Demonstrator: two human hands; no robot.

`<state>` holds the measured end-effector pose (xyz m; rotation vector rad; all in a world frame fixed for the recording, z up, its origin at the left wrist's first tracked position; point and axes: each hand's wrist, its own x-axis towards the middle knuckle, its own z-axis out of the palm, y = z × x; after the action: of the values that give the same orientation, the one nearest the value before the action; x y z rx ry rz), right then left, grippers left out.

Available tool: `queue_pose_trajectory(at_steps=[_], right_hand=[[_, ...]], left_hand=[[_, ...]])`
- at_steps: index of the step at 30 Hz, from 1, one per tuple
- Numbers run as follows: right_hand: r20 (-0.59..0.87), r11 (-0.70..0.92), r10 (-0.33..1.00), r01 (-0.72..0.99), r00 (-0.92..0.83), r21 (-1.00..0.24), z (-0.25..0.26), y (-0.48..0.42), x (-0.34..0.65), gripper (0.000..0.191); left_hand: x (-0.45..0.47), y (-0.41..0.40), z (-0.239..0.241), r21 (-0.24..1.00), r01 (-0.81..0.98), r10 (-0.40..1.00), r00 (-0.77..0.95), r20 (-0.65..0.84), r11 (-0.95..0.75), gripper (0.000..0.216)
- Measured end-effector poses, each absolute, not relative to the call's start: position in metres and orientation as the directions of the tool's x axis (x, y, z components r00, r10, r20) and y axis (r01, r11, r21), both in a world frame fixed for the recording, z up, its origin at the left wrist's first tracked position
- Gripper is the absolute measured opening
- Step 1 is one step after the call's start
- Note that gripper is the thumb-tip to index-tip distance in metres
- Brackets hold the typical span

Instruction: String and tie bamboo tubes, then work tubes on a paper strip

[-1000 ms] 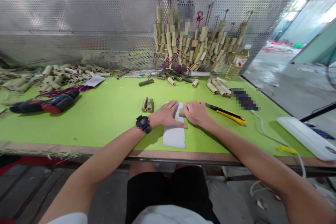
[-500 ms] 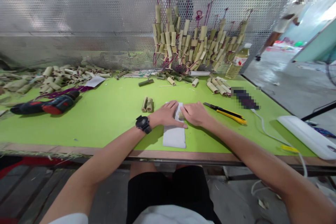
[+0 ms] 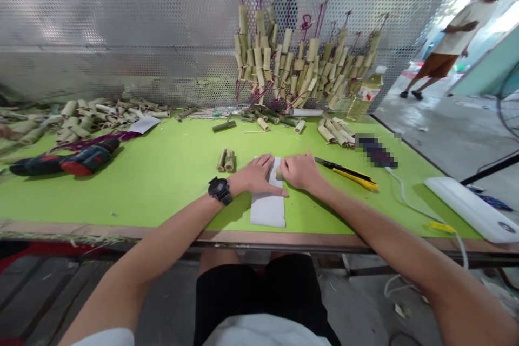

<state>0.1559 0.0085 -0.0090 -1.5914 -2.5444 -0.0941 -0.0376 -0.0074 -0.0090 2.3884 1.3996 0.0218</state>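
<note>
My left hand [image 3: 259,175] lies flat across a white strip [image 3: 267,213], which looks like paper or sandpaper, with its fingers stretched out and thumb apart. At the strip's right edge, my right hand [image 3: 300,172] is closed round a short bamboo piece [image 3: 278,173]; only the pale end of it shows, and it touches the strip. Left of my left hand, two short bamboo tubes [image 3: 225,160] lie side by side. A yellow and black utility knife [image 3: 352,174] rests just right of my right hand.
A cordless drill [image 3: 81,159] lies at left, before a heap of bamboo pieces [image 3: 81,119]. Strung bamboo bundles [image 3: 292,65] lean on the perforated metal panel [image 3: 162,21]. An oil bottle [image 3: 367,94] and a white power bank-like device [image 3: 472,208] are at right. A person [image 3: 454,43] walks behind.
My right hand's fingers have curled in more tightly round the bamboo piece. My left hand stays flat on the strip. The person at back right has come further into view.
</note>
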Motion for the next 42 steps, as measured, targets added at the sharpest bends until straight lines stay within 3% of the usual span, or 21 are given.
queue_pose_trajectory(at_steps=[8, 13, 17, 24, 33, 38, 42], right_hand=[[0.171, 0.486, 0.864, 0.873, -0.474, -0.035, -0.006, 0.003, 0.155, 0.049], [0.137, 0.512, 0.85, 0.859, -0.509, 0.018, -0.006, 0.0, 0.153, 0.059], [0.208, 0.488, 0.846, 0.87, -0.49, 0.064, -0.01, 0.017, 0.154, 0.061], [0.145, 0.505, 0.856, 0.863, -0.497, -0.02, -0.008, 0.005, 0.154, 0.053], [0.213, 0.398, 0.895, 0.917, -0.393, 0.02, -0.01, 0.016, 0.157, 0.06], [0.174, 0.466, 0.874, 0.884, -0.453, -0.041, -0.012, 0.009, 0.156, 0.054], [0.174, 0.429, 0.891, 0.903, -0.42, -0.016, -0.012, 0.017, 0.161, 0.057]], left_hand=[[-0.038, -0.008, -0.009, 0.322, 0.844, 0.844, 0.502, -0.19, -0.429, 0.147], [-0.038, -0.008, -0.009, 0.316, 0.842, 0.84, 0.508, -0.191, -0.438, 0.145], [-0.038, -0.006, -0.01, 0.31, 0.84, 0.842, 0.51, -0.174, -0.445, 0.144], [-0.038, -0.007, -0.012, 0.315, 0.847, 0.849, 0.497, -0.181, -0.429, 0.144], [-0.037, -0.007, -0.011, 0.311, 0.847, 0.85, 0.498, -0.174, -0.432, 0.144], [-0.037, -0.007, -0.011, 0.336, 0.837, 0.846, 0.505, -0.169, -0.432, 0.148], [-0.038, -0.006, -0.012, 0.326, 0.837, 0.847, 0.507, -0.159, -0.44, 0.144]])
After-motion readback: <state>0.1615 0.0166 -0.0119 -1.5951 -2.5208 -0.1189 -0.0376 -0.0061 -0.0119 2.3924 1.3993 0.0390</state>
